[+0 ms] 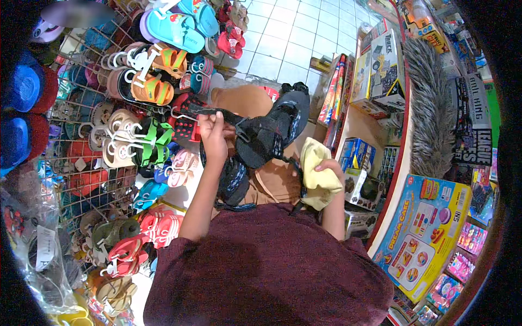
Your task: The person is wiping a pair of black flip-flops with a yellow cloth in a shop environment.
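Note:
My left hand (pixel 214 136) pinches a black strap (pixel 228 115) between thumb and fingers. The strap runs right to a plastic buckle (pixel 242 129) on black sandals (pixel 261 142) in front of me. A blue-and-white pattern marks the sandal (pixel 295 116) farther forward. Closer to my body, another dark patterned piece of footwear (pixel 233 183) rests by my lap, partly covered by my left arm. My right hand (pixel 332 166) grips a crumpled pale yellow cloth (pixel 318 175), which hides part of the hand and touches the sandals' right side.
To my left, a wire rack (pixel 87 191) carries many hanging sandals, including orange ones (pixel 153 91) and turquoise slippers (pixel 173 30). On the right, a shelf (pixel 393 187) with a red edge holds boxed toys such as a truck box (pixel 379 65). White floor tiles (pixel 285 40) lie ahead.

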Tool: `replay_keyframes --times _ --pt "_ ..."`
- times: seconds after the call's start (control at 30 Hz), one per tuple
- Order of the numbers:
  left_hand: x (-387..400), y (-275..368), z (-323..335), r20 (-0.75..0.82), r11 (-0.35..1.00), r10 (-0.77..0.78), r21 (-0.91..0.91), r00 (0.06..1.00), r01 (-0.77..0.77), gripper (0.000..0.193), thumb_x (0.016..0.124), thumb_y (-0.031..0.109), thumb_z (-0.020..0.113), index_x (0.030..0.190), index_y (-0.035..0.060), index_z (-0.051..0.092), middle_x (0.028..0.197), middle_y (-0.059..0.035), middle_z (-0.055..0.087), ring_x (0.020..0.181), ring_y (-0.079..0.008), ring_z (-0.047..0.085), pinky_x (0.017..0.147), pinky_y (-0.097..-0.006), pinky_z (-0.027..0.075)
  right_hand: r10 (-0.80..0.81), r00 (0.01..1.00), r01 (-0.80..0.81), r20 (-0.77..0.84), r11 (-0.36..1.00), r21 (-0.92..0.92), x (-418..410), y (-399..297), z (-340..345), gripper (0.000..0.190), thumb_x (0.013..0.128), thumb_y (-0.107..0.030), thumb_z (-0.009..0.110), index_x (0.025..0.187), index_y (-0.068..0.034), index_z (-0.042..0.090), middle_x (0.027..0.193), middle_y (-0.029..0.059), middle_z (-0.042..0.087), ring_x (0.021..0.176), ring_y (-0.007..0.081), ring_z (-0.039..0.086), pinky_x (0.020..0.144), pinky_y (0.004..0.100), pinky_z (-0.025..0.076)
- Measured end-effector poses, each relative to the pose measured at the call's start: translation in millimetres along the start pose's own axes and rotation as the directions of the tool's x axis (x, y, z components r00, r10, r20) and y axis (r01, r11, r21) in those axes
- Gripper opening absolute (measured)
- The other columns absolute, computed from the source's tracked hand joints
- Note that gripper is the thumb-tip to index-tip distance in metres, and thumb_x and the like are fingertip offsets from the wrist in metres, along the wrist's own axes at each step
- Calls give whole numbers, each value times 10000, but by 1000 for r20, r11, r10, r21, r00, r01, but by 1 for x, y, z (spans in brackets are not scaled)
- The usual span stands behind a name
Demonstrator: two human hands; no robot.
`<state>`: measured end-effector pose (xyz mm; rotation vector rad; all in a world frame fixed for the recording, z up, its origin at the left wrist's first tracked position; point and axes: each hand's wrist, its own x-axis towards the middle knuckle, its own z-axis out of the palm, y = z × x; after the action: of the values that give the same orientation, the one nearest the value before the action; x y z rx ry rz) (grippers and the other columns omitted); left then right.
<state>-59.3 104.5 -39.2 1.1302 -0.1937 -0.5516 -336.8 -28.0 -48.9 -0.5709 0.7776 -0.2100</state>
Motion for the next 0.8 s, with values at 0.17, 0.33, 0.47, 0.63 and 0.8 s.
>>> replay_keyframes --times 0.17,0.33,0.47,0.63,0.8 --pt "5 -13 -11 -37 999 -23 25 999 24 147 978 176 546 984 96 423 767 1 536 561 -92 561 490 -204 476 -202 975 215 96 964 -157 1 -49 39 619 599 -123 542 1167 119 498 1169 308 583 845 280 673 737 314 577" --pt "11 -7 0 -20 994 -53 91 998 55 174 967 149 563 977 92 400 732 0 513 554 -93 575 445 -212 474 -121 851 248 510 950 -189 23 -73 65 635 620 -127 654 1208 63 507 1317 259 524 947 215 647 785 306 559" --pt "23 -3 2 49 983 -76 172 996 67 186 962 128 562 982 84 382 720 -22 538 536 -95 575 421 -209 469 173 824 193 539 809 -555 45 -52 77 590 705 -78 732 1256 -7 532 1211 68 613 1079 160 579 959 311 457" --pt "42 -17 -4 122 963 -39 270 992 5 189 965 155 564 991 76 394 713 9 504 549 -71 536 448 -206 423 246 880 192 406 599 -778 44 -18 81 577 688 -132 822 1200 -47 569 1111 17 635 1018 123 573 908 304 472" --pt "50 -15 21 170 909 152 364 974 -205 214 940 81 582 1122 41 476 736 24 535 596 -28 456 507 -205 373 218 904 133 367 674 -727 51 -13 67 582 666 -143 831 1181 -47 578 1113 20 629 1016 116 563 907 302 469"
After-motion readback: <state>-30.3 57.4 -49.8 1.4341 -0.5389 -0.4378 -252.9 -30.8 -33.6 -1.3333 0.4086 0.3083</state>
